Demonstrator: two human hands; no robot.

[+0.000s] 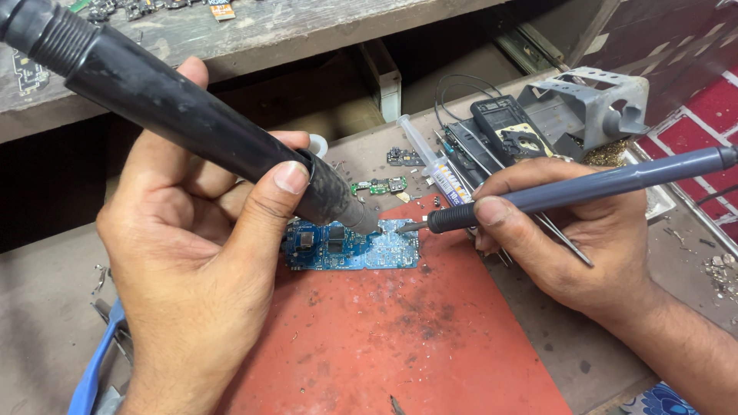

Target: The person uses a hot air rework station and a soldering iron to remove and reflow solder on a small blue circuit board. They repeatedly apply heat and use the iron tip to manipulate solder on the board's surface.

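Here the left hand point(196, 253), thumb up and fingers wrapped tight, clamps a black hot-air wand point(184, 115) angled down onto the blue circuit board point(354, 247) on the red mat point(400, 338), while the right hand point(569, 238) pinches a grey soldering iron point(584, 188), its tip touching the board.

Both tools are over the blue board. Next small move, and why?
Probably ease the soldering iron tip down onto the joint. The left hand holds the black hot-air nozzle right over the top edge of the blue circuit board, and the right hand has the iron's tip beside the nozzle mouth at that same spot. Whether the tip touches the board cannot be told.
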